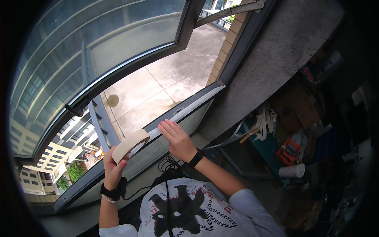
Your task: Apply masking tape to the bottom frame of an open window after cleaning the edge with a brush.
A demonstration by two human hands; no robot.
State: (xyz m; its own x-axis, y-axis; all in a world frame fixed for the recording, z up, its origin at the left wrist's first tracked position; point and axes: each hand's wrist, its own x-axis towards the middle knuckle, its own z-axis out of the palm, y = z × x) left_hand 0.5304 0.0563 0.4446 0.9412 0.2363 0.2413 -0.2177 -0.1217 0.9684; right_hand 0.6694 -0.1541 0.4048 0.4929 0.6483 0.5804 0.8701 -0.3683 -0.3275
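Evidently, the left hand [114,168] is closed around a roll [128,144] of cream tape, gripping it at its lower left end, with the thumb on the near side. The roll is tilted, just above the lower rail [79,188] of the window opening, its hollow core partly showing toward the right. To the right of the roll, a white strip [200,98] lies along the rail, up to the far right corner. The right hand [177,141] is flat, its fingers straight and close together, and its fingertips rest on the strip a little to the right of the roll. Both wrists wear black bands, and the left one also has a beaded bracelet [109,198]. A dark cable [167,199] runs down the front of the grey printed shirt [215,203]. Beyond the rail, the sash [190,28] stands open, with a dark handle [75,111] on its lower edge; outside is a paved terrace [152,89], with buildings and trees at the left. Over on the right, a green table [263,155] bears tangled pale strips [267,123], an orange item [289,152] and a pale cup [292,170] on its side, with cartons [293,106] behind.
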